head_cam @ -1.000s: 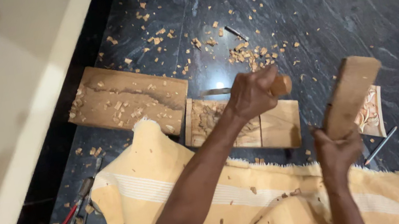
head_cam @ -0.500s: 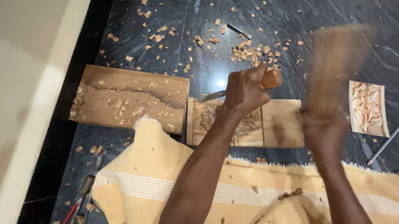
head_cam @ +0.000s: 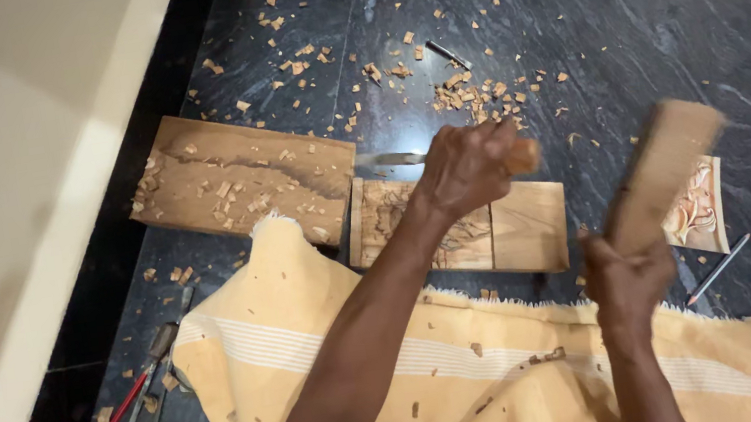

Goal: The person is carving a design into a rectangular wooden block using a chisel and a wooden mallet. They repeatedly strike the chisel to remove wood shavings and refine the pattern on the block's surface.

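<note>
My left hand [head_cam: 464, 167] grips a chisel [head_cam: 392, 158] by its wooden handle; the metal blade points left over a carved wooden panel [head_cam: 519, 228] on the dark stone floor. My right hand [head_cam: 622, 277] holds a wooden mallet [head_cam: 661, 171], raised and blurred to the right of the chisel handle. A larger wooden board [head_cam: 240, 177] covered in chips lies left of the panel. A small carved piece [head_cam: 697, 210] sits behind the mallet.
A yellow cloth [head_cam: 317, 351] covers my lap. Several wood chips [head_cam: 473, 95] are scattered on the floor. Hand tools [head_cam: 138, 394] lie at the lower left, a pencil-like tool [head_cam: 718, 269] at the right, a pale wall edge [head_cam: 20, 247] on the left.
The mallet swung in toward the chisel handle half a second ago and has now drawn back to the right. My left hand has stayed on the chisel.
</note>
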